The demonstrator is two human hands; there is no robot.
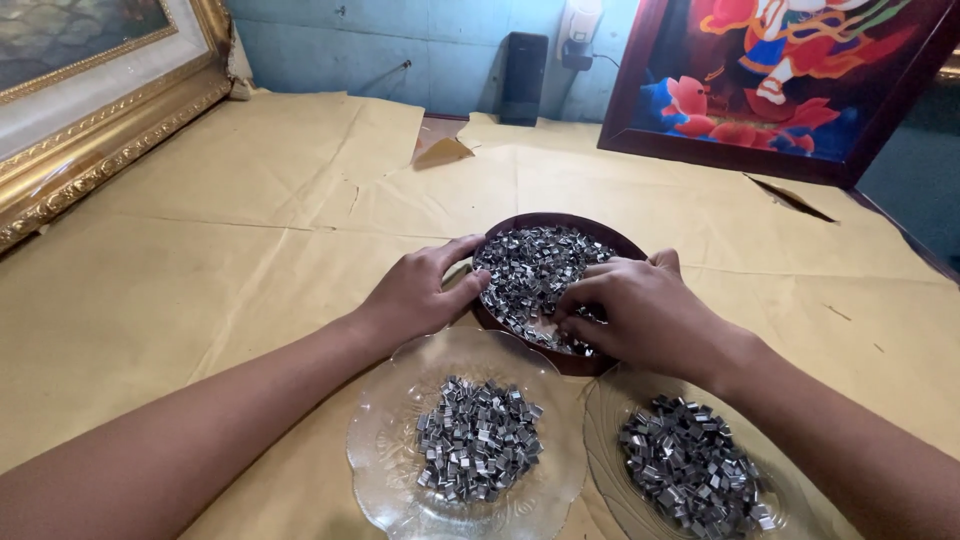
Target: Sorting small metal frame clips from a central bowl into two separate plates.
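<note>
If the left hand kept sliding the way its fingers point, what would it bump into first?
The left hand points right, fingertips already at the rim of the dark round bowl. Going on, it would likely meet the small metal clips heaped inside.

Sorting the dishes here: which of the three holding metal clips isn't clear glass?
The dark brown bowl farthest away, touched by both hands; the two nearer plates are clear glass.

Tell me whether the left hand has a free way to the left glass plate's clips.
Probably yes: the left hand rests on the brown bowl's rim, and the left glass plate lies just below it, uncovered, nothing between.
</note>
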